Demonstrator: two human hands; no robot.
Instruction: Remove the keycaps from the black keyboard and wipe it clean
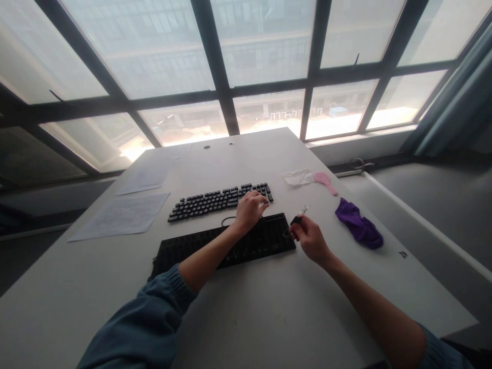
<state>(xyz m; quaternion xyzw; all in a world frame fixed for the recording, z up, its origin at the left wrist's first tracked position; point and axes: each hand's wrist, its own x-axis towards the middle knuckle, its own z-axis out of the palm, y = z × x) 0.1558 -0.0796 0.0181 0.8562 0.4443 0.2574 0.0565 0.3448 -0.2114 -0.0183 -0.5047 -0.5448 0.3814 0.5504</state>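
My left hand (249, 209) reaches over the black keyboard (226, 243), its thumb and fingers pinched on a small dark keycap (266, 203). Behind the keyboard, loose black keycaps (215, 201) lie in rows like a keyboard layout; my left hand hides a few of them. At the keyboard's right end, my right hand (310, 237) is closed around a small keycap puller (295, 220) with a black body, thin wire loops on one side and pale prongs on the other. The keyboard's keys look bare, though it is too dark to tell each one.
A purple cloth (359, 224), a pink hairbrush (326, 182) and a crumpled clear plastic bag (299, 177) lie at the right. Paper sheets (125, 215) lie at the left. A thin cable (226, 220) curves behind the keyboard. Large windows stand beyond the white table (246, 318).
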